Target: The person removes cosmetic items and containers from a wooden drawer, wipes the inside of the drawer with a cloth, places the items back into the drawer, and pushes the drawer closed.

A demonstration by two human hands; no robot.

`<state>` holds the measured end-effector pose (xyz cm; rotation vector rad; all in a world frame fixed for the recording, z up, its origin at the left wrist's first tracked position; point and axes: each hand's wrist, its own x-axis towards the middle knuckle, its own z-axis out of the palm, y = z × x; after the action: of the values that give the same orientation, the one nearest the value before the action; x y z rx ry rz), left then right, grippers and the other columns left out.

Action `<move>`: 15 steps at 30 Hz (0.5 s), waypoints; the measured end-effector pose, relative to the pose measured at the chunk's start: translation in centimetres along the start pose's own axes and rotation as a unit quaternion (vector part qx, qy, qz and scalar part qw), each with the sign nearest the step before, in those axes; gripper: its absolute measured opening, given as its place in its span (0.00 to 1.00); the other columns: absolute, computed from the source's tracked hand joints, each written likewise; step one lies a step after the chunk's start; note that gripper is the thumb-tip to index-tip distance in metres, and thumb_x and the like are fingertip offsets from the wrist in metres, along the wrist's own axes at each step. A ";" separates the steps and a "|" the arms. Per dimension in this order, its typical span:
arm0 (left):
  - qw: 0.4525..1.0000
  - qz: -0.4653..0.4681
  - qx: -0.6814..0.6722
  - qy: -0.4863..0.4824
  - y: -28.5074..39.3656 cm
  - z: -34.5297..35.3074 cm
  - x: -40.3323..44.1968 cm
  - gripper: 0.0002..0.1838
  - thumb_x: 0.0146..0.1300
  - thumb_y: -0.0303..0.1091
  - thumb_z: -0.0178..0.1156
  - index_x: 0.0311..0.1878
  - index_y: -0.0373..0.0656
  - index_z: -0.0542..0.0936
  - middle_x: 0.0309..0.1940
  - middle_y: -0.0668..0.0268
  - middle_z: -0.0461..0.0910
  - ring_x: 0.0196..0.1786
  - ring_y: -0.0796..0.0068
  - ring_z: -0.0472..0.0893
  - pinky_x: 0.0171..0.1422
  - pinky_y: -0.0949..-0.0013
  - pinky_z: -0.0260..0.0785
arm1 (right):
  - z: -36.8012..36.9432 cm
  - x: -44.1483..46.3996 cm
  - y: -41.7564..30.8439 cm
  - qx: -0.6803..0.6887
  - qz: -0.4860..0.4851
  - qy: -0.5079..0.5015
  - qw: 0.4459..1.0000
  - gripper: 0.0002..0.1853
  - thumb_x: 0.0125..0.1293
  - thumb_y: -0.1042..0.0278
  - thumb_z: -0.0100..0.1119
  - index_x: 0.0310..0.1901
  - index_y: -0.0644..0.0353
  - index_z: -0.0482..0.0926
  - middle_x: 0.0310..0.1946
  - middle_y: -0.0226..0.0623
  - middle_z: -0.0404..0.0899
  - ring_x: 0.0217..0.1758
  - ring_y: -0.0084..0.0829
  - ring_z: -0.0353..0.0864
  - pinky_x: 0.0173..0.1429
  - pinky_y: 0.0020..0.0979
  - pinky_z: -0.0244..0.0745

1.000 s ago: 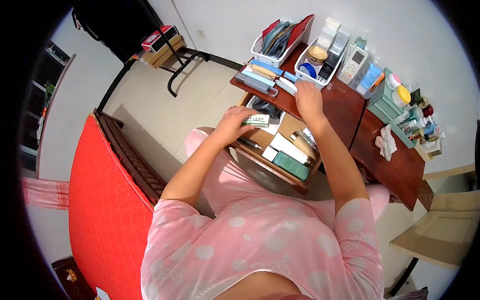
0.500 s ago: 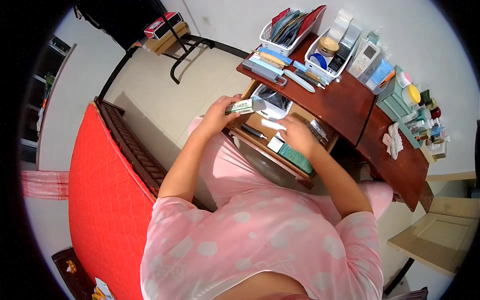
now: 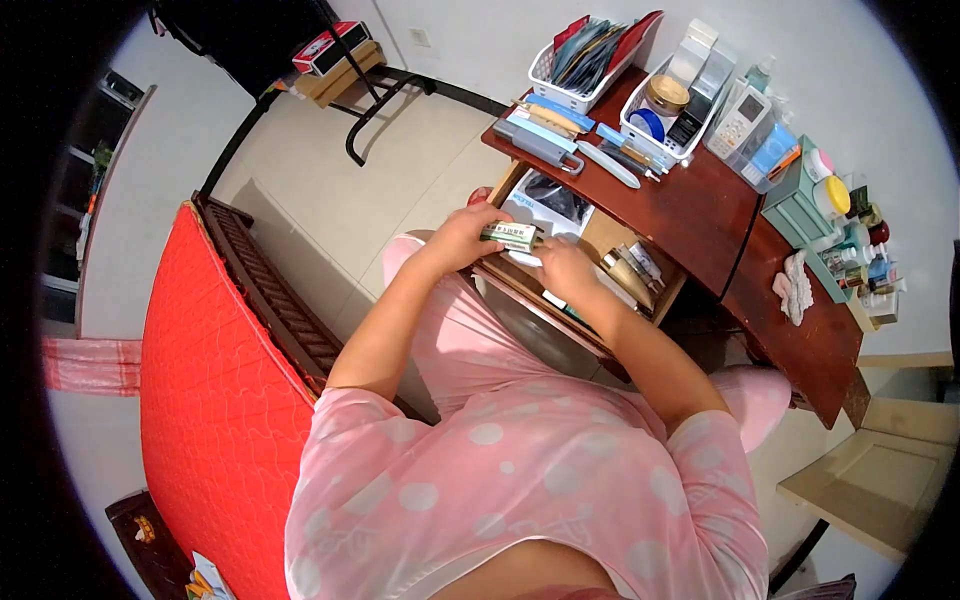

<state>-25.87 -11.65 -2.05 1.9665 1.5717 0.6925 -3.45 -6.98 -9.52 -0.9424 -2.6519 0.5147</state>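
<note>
My left hand (image 3: 466,240) is closed around a small white and green carton (image 3: 512,236) with printed lettering, held over the open drawer (image 3: 601,346). Right beside it is my right hand (image 3: 567,273), its fingers pinched at the carton's right end. A slim white piece (image 3: 524,259) shows just under the carton, by the right fingertips; its kind cannot be made out. Inside the drawer lie a white box (image 3: 540,215) with something black in it and several tubes (image 3: 632,272). My right hand and forearm cover part of the drawer's contents.
On the brown desk (image 3: 690,215) stand a white basket of packets (image 3: 580,60), a second white basket (image 3: 650,150) with jars, a remote control (image 3: 741,122) and a green organizer (image 3: 790,212). A crumpled white cloth (image 3: 794,288) lies at right. A red mattress (image 3: 220,400) is at left.
Both hands have come together. The right hand moved left with the white piece, up to the carton's end; the left hand moved slightly right and down with the carton.
</note>
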 end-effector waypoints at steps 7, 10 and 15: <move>0.988 0.110 0.094 -0.054 -0.5 2.2 0.2 0.24 0.46 0.23 0.72 0.50 0.46 0.83 0.45 0.59 0.82 0.52 0.54 0.80 0.57 0.57 0.72 | 0.6 1.4 2.3 0.074 0.072 0.023 0.994 0.10 0.55 0.71 0.66 0.40 0.60 0.84 0.39 0.46 0.84 0.46 0.47 0.83 0.52 0.43 0.78; 0.981 0.107 0.138 -0.085 -0.9 3.5 0.6 0.24 0.45 0.22 0.70 0.50 0.47 0.83 0.45 0.60 0.82 0.52 0.54 0.80 0.57 0.56 0.72 | 2.0 2.0 3.8 0.147 0.109 0.011 0.983 0.09 0.54 0.72 0.69 0.38 0.58 0.85 0.35 0.43 0.85 0.38 0.43 0.85 0.43 0.39 0.79; 0.980 0.071 0.126 -0.137 -2.3 5.6 1.1 0.24 0.45 0.21 0.67 0.50 0.47 0.83 0.47 0.59 0.81 0.54 0.54 0.79 0.59 0.56 0.72 | 1.1 3.0 3.6 0.154 0.143 -0.047 0.977 0.11 0.52 0.67 0.74 0.36 0.58 0.84 0.34 0.41 0.85 0.36 0.39 0.85 0.41 0.37 0.78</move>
<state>-23.49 -10.60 -7.63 2.2642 1.4166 0.2652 -4.08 -2.69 -11.62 -1.2272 -2.4246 1.0245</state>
